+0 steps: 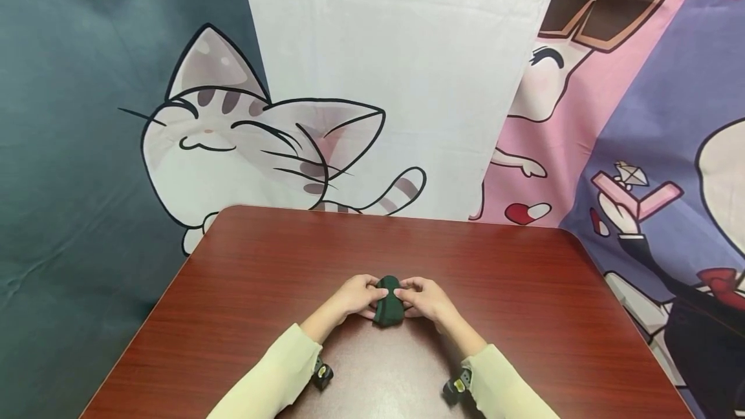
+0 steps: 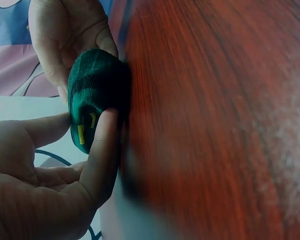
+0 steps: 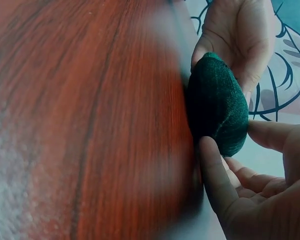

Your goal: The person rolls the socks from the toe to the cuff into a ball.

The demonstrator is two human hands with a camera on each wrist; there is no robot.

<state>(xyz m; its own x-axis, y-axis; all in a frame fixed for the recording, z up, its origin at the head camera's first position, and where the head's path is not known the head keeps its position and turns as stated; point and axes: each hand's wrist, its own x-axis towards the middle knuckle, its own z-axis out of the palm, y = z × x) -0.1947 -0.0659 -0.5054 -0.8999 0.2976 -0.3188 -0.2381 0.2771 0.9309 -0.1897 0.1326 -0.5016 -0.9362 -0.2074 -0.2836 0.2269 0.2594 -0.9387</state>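
A folded dark green knit sock (image 1: 388, 302) makes a compact, rounded bundle at the table's middle. My left hand (image 1: 356, 296) pinches its left side, the thumb on top and fingers along the lower edge. From the opposite side my right hand (image 1: 427, 299) grips it in a similar way. Small yellow marks show on the sock (image 2: 92, 82) in the left wrist view, near the left fingertips. In the right wrist view the sock (image 3: 220, 105) looks plain and bulges between both hands. The bundle's underside is hidden.
The reddish-brown wooden table (image 1: 279, 251) has rounded far corners. Behind it hangs a cloth backdrop (image 1: 396, 70) printed with a cartoon cat and figures. Pale sleeves cover my forearms, and small black wrist cameras (image 1: 322, 375) sit by the cuffs.
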